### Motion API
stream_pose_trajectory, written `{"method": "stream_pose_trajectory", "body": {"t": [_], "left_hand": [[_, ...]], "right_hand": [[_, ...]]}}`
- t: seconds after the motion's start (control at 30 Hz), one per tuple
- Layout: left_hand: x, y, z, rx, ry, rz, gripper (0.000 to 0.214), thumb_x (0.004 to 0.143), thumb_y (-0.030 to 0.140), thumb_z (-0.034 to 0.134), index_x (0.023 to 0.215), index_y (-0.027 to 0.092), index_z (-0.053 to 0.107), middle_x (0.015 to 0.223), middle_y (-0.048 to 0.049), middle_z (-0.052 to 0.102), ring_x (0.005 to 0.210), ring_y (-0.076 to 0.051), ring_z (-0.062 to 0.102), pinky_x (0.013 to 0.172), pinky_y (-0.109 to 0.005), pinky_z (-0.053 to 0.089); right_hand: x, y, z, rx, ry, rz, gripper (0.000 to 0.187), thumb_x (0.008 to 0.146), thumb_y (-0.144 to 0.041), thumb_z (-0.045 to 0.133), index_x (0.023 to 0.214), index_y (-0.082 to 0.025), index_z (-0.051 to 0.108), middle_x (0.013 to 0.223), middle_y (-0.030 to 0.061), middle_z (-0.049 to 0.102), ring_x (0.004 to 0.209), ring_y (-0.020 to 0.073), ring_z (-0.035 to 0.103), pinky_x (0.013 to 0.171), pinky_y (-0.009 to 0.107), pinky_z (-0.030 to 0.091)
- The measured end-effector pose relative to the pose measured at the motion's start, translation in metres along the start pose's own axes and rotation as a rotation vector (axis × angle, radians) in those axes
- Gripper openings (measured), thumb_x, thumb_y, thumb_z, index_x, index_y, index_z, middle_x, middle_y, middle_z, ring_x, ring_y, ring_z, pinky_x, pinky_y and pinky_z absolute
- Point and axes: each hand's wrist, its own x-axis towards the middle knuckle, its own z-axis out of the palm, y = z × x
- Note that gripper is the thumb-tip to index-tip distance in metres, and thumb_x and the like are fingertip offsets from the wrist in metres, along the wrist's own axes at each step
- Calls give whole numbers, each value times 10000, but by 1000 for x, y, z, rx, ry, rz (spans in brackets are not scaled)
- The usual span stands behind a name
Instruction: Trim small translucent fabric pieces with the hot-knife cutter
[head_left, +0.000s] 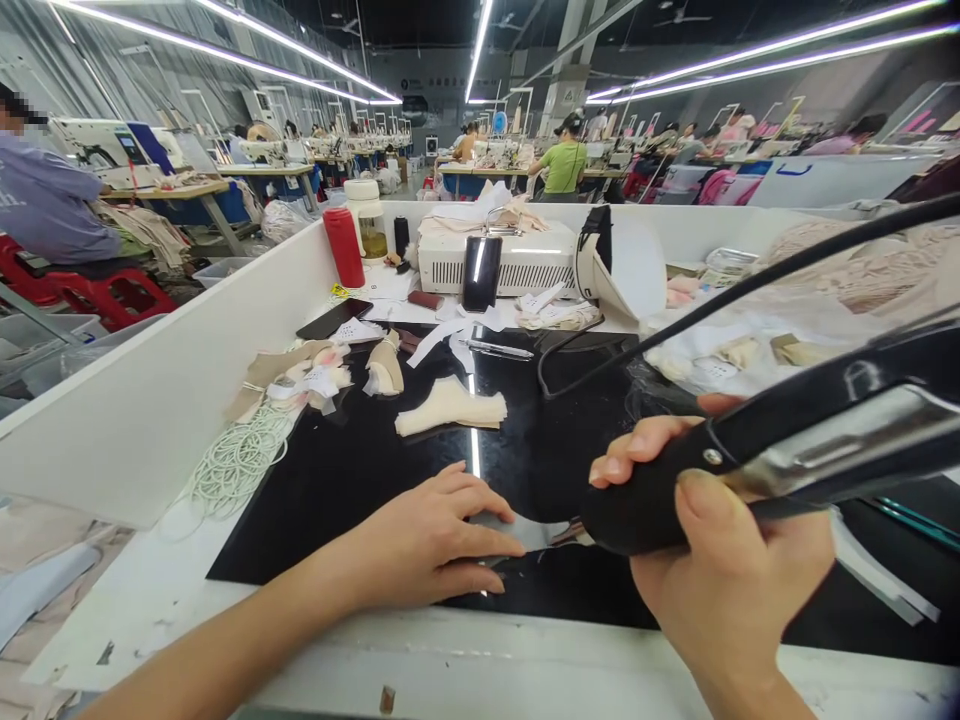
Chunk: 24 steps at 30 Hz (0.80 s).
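Observation:
My left hand (435, 540) lies on the black work surface (352, 470), fingers together and pressing down on a thin dark piece (517, 530) at its fingertips. My right hand (712, 540) is wrapped round the black handle of a corded hand tool (810, 440) with a metal body. The tool's tip (570, 535) meets the dark piece just right of my left fingertips. Its black cable (750, 285) arcs up to the right.
Beige fabric cut pieces (450, 405) and paper tags lie in the middle of the bench. White elastic cord (240, 460) is coiled at left. A red bottle (343, 247), a phone (481, 272) and a white box (525, 262) stand at the back. Other workers sit beyond the white partition (150, 400).

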Motion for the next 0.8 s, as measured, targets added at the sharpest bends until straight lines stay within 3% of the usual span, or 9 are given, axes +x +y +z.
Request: {"method": "stream_pose_trajectory", "body": {"t": [0.17,0.4,0.5,0.63,0.73,0.8], "left_hand": [[0,1,-2,-3,-14,-14,338,980,373,698,1302,272,714,1347,-78,646,1247,-253,591,1266,-531,229],[-2,-1,-1,-17,-3,3,318,1000,376,670,1301,279,707,1355,-75,644,1254,-255,584,1260,-544,237],[-2,-1,1,-44,80,-27,297,1022,324,635,1304,252,694,1359,-84,637,1258,-239,588,1258,-511,267],[-1,-2,5,-62,258,-218,301,1011,256,634,1305,204,670,1390,-104,616,1314,-244,544,1169,-426,420],[1,-5,10,-69,291,-296,317,934,237,737,1243,194,680,1373,-100,627,1320,-259,541,1153,-428,435],[2,-6,12,-92,297,-299,254,902,208,765,1145,200,692,1354,-85,639,1301,-251,556,1141,-415,438]], "right_hand": [[6,-2,-5,-15,76,-44,368,789,-261,800,1122,-263,645,797,-37,671,650,177,618,591,329,557],[5,1,-5,-60,28,-60,330,851,-248,769,1141,-270,612,811,-41,669,649,176,622,618,353,557],[4,2,-7,-61,27,-51,331,857,-278,780,1145,-274,619,818,-39,666,654,173,627,627,353,555],[6,4,-10,-78,46,-23,399,818,-334,825,1162,-292,626,836,-38,680,677,185,648,653,354,575],[10,6,-13,-188,34,-28,449,821,-408,827,1214,-311,631,968,-17,714,754,202,681,746,373,585],[10,10,-19,-291,35,-44,428,851,-420,806,1235,-323,646,1134,3,714,912,222,691,844,367,570]]}}
